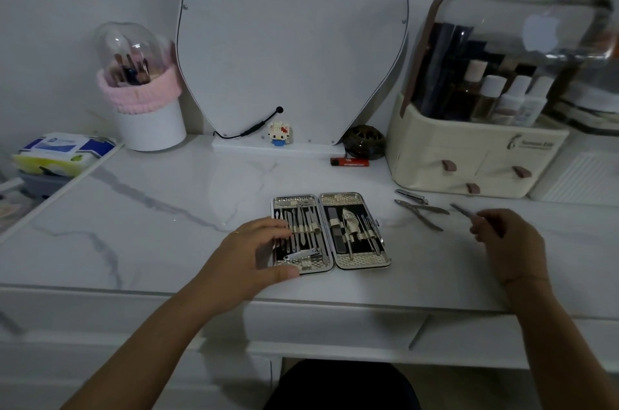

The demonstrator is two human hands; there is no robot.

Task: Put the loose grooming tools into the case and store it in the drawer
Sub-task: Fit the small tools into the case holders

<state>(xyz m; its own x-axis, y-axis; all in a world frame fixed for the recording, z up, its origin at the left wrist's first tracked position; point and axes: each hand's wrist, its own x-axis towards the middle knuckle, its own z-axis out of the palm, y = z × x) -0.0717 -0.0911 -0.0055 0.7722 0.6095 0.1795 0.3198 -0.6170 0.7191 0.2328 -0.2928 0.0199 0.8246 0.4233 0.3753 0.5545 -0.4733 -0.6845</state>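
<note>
The grooming case [363, 261] lies open flat on the marble top, both halves holding several metal tools in loops. My left hand [259, 250] rests on the case's left edge, fingers and thumb spread against it. To the right lie a loose nail clipper [411, 196] and a loose nipper [421, 212]. My right hand [504, 235] is just right of them, pinching a thin metal tool [460, 209] that points up and left. The drawer front [331, 326] below the tabletop is closed.
A cream cosmetic organiser [469, 155] with a clear lid stands at the back right. An orange lighter [350, 161], a dark round bowl [363, 141] and a mirror [291, 41] are behind the case. A brush holder [147, 121] stands back left.
</note>
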